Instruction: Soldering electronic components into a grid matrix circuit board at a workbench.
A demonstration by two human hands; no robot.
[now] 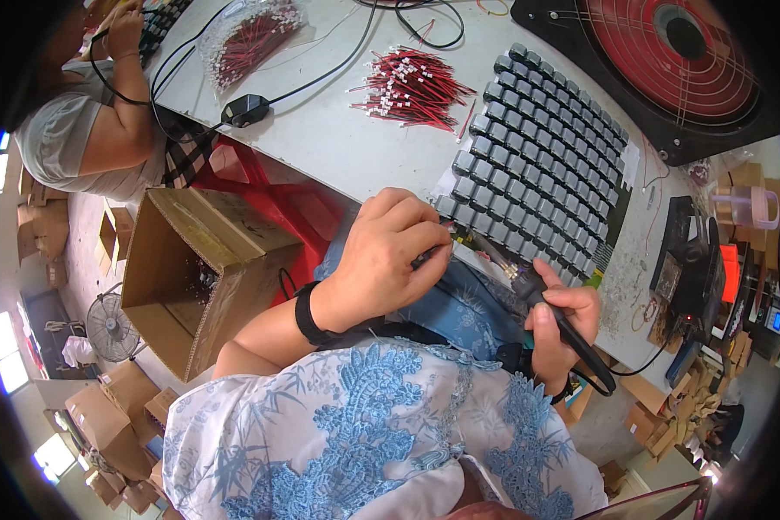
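Matt brown cardboard box (201, 269), glossy grey plastic blocks (537, 160), smooth black plastic soldering iron handle (556, 314).

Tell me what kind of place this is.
Most likely a small electronics assembly workshop. The right hand holds a soldering iron beside a tray of small grey components, a pile of red wire leads lies on the workbench, and cardboard boxes stand around.
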